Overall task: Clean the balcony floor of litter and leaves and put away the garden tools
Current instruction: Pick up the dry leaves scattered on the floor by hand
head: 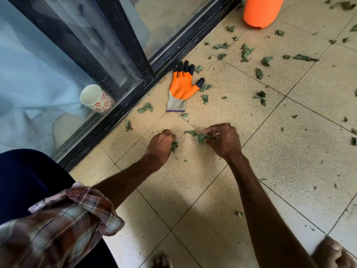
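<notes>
Crouching low over the tiled balcony floor (289, 151), both arms reaching down and forward. Gripping a small clump of leaves (174, 146) in the left hand (161, 141), fingers (170, 133) curled tight round it, knuckles up, right down at the tile. Pinching a bigger bunch of leaves (201, 136) in the right hand (222, 141), fingers and thumb closed on one end, the rest of the bunch trailing out toward the left hand, the two hands near each other but not touching. Lying flat just beyond the hands, orange side up, a black-tipped orange glove (182, 88), grey cuff pointing back, tips close to the dark sliding door track (164, 60). Littering the tiles around the glove and off to the right, scattered leaves (245, 53), green and crumpled. Standing at the far edge, an orange container (260, 11), cut off at the top. Sitting behind the glass, a flowered cup (95, 98). Showing at lower left, a plaid sleeve (67, 219).
</notes>
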